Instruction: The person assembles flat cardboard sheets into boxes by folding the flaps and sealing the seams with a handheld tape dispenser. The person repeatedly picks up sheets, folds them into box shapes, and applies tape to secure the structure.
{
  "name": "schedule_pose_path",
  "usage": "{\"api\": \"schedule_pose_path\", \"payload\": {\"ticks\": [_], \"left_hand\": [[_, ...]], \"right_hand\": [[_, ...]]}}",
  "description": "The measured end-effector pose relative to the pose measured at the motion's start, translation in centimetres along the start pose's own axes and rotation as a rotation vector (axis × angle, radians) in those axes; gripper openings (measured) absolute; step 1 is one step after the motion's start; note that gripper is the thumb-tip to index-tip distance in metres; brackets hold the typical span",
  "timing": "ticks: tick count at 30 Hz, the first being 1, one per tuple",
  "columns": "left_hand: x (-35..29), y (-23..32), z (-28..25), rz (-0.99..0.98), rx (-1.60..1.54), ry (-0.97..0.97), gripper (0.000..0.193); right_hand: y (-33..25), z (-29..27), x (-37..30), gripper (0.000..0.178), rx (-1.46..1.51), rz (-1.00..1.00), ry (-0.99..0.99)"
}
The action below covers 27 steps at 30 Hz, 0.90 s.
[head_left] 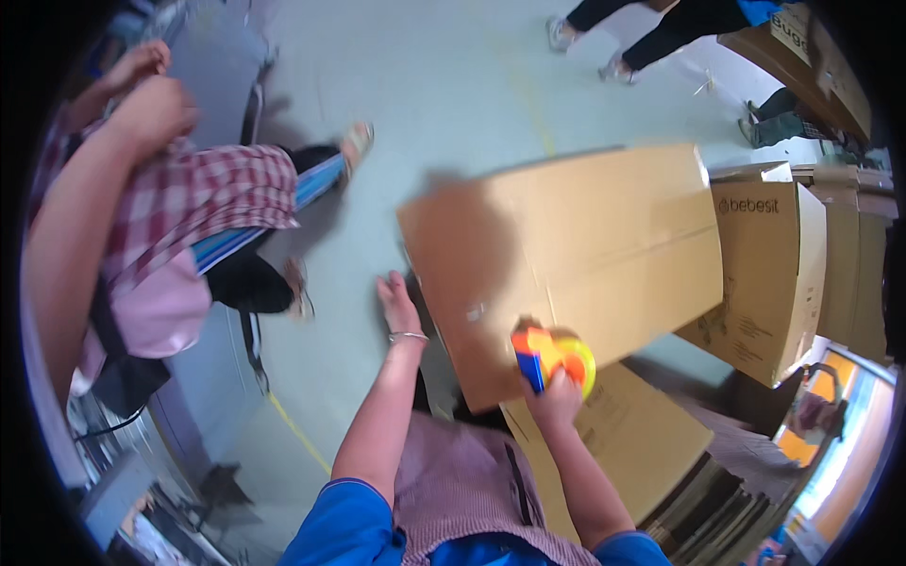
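A large brown cardboard box (604,217), its top flaps closed, stands in front of me. My right hand (557,401) is wrapped round a tape dispenser (545,354), orange and blue with a yellow roll, held over the box's near edge. My left hand (400,307) is beside the box's left side with thumb and fingers apart, holding nothing; whether it touches the cardboard I cannot tell. A dark shadow falls across the left part of the box top.
Another carton (661,410) lies by my right arm, near a stack of flat cardboard (703,509). An upright box (764,274) stands to the right. At left sits a person in a checked garment (208,198). Other people's legs (651,38) show at the far side.
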<state>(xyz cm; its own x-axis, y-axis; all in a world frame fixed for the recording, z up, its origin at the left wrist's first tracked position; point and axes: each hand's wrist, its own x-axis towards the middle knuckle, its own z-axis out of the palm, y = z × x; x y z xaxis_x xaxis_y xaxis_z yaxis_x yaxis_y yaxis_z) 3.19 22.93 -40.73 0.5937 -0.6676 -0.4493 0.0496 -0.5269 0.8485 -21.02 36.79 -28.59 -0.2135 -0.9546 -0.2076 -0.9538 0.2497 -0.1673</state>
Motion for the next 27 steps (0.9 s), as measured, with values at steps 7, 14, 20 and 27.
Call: {"api": "schedule_pose_path", "payload": {"ticks": [7, 14, 20, 27], "left_hand": [[7.6, 6.4, 4.6, 0.445, 0.421, -0.235, 0.057], [9.3, -0.3, -2.3, 0.343, 0.516, -0.427, 0.032], [13.4, 7.4, 3.6, 0.058, 0.172, -0.6, 0.043], [10.6, 5.1, 0.8, 0.029, 0.083, -0.509, 0.037]], "right_hand": [[-0.9, 2.5, -0.5, 0.049, 0.047, 0.153, 0.023], [-1.3, 1.2, -1.7, 0.052, 0.182, 0.177, 0.222], [1.0, 2.8, -9.1, 0.056, 0.303, 1.332, 0.507], [-1.4, 14.9, -11.8, 0.064, 0.683, 1.692, 0.217]]}}
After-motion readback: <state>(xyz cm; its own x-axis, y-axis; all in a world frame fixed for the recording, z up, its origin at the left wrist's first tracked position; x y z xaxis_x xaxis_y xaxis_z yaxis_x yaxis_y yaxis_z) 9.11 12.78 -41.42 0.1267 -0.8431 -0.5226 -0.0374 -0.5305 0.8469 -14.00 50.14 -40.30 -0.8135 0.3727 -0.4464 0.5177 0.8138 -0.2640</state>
